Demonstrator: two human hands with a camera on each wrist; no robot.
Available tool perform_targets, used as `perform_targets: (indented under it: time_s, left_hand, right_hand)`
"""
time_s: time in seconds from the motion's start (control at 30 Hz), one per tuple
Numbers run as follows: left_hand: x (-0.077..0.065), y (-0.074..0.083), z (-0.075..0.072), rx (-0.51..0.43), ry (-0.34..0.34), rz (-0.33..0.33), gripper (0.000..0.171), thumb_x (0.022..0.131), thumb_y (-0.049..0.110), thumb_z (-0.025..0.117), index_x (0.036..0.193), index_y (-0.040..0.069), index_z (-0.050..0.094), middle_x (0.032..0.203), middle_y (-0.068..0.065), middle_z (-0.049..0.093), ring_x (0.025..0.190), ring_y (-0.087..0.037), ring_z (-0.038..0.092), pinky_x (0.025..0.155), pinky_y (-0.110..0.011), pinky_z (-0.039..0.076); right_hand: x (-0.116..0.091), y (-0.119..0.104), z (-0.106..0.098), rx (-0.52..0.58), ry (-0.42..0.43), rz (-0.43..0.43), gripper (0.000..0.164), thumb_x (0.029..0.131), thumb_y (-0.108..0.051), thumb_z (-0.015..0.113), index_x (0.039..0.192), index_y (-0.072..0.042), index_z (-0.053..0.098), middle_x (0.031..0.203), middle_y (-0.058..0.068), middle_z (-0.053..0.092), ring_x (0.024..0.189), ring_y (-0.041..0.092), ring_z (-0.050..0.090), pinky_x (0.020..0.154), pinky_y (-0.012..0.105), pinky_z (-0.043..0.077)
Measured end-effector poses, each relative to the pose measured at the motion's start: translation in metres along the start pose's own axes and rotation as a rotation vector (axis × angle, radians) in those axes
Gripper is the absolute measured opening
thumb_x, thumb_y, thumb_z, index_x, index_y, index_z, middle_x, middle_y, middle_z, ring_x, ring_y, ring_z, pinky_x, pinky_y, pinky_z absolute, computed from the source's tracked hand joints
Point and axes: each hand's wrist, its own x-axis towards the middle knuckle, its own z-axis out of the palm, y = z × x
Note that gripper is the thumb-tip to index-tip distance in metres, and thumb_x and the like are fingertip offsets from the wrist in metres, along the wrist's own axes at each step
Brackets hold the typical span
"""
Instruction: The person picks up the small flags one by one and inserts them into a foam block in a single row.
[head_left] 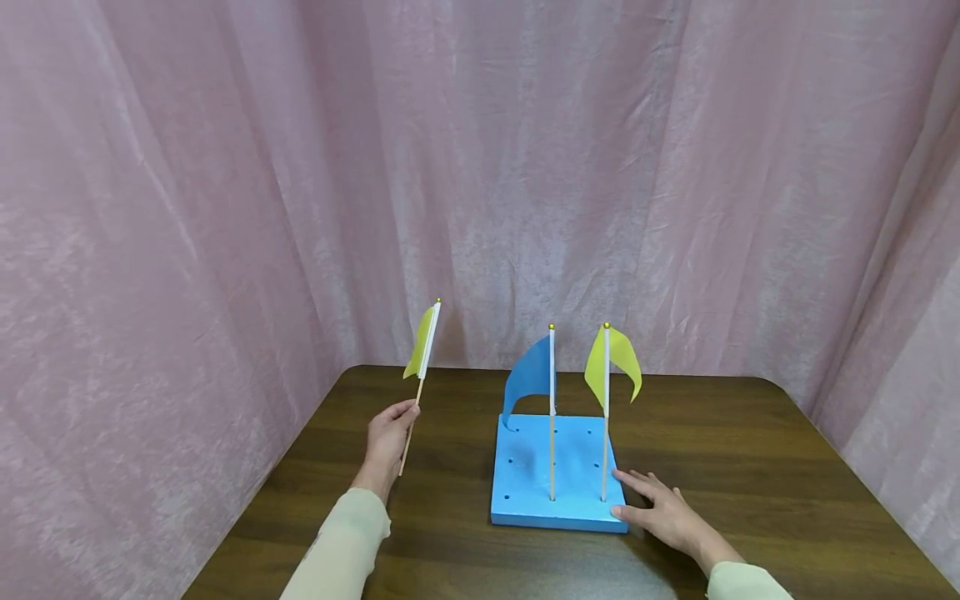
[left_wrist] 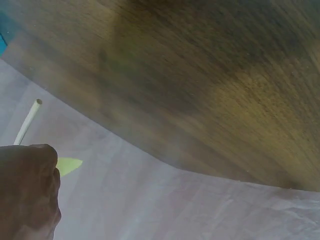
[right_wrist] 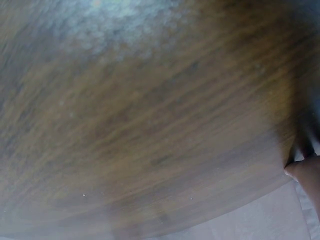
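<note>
My left hand (head_left: pixel 389 437) pinches the wooden stick of a small yellow flag (head_left: pixel 422 346), held up over the left part of the table. In the left wrist view the stick's lower end (left_wrist: pixel 31 118) juts out past the hand (left_wrist: pixel 27 192). On the right, a light blue pegboard (head_left: pixel 528 467) with several holes lies flat. A blue flag (head_left: pixel 531 375) and another yellow flag (head_left: pixel 597 367) stand upright in its front row, middle and right. My right hand (head_left: pixel 663 510) has its fingers spread, fingertips at the board's right edge.
The brown wooden table (head_left: pixel 720 442) has rounded far corners. Pink curtains (head_left: pixel 480 183) hang behind it and along both sides. One front-left hole (head_left: pixel 507 497) of the board shows beside the blue flag's stick.
</note>
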Motion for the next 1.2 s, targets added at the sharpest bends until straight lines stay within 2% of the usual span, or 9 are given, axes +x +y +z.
perform_targets:
  time_s: [0.23, 0.47, 0.73, 0.97, 1.2]
  left_hand:
    - [-0.002, 0.002, 0.008, 0.012, -0.012, 0.006, 0.024, 0.094, 0.009, 0.068, 0.113, -0.006, 0.069, 0.090, 0.002, 0.065, 0.086, -0.012, 0.054, 0.078, -0.026, 0.043]
    - [-0.006, 0.007, 0.017, -0.036, -0.043, 0.023, 0.021, 0.094, 0.005, 0.067, 0.111, -0.008, 0.068, 0.080, 0.004, 0.061, 0.072, -0.009, 0.054, 0.065, -0.024, 0.046]
    - [-0.010, 0.010, 0.027, -0.074, -0.082, 0.058, 0.014, 0.093, 0.001, 0.066, 0.104, -0.007, 0.068, 0.077, 0.002, 0.061, 0.070, -0.012, 0.055, 0.064, -0.026, 0.048]
    - [-0.014, 0.014, 0.034, -0.038, -0.096, 0.068, 0.014, 0.092, 0.002, 0.068, 0.104, -0.006, 0.068, 0.077, 0.001, 0.061, 0.067, -0.013, 0.054, 0.062, -0.027, 0.050]
    - [-0.019, 0.016, 0.040, -0.039, -0.122, 0.091, 0.015, 0.091, 0.001, 0.069, 0.104, -0.007, 0.067, 0.077, 0.001, 0.060, 0.065, -0.012, 0.055, 0.062, -0.025, 0.051]
  right_hand:
    - [0.000, 0.000, -0.001, 0.002, -0.007, 0.008, 0.068, 0.092, -0.042, 0.069, 0.148, -0.011, 0.047, 0.151, 0.034, 0.031, 0.142, 0.057, 0.008, 0.105, 0.076, -0.005]
    - [-0.001, 0.000, -0.001, 0.004, -0.010, 0.003, 0.067, 0.092, -0.040, 0.069, 0.148, -0.010, 0.047, 0.152, 0.033, 0.031, 0.143, 0.056, 0.008, 0.105, 0.076, -0.006]
    - [0.000, 0.000, -0.001, -0.003, -0.009, -0.004, 0.067, 0.092, -0.040, 0.069, 0.148, -0.009, 0.047, 0.151, 0.034, 0.032, 0.142, 0.057, 0.009, 0.104, 0.076, -0.004]
    - [-0.001, 0.000, -0.001, -0.007, -0.010, -0.006, 0.067, 0.092, -0.040, 0.068, 0.148, -0.010, 0.047, 0.151, 0.034, 0.032, 0.142, 0.057, 0.009, 0.104, 0.077, -0.004]
    - [-0.001, -0.001, -0.001, -0.005, -0.004, -0.004, 0.067, 0.092, -0.041, 0.068, 0.148, -0.010, 0.047, 0.151, 0.034, 0.032, 0.142, 0.057, 0.009, 0.104, 0.077, -0.005]
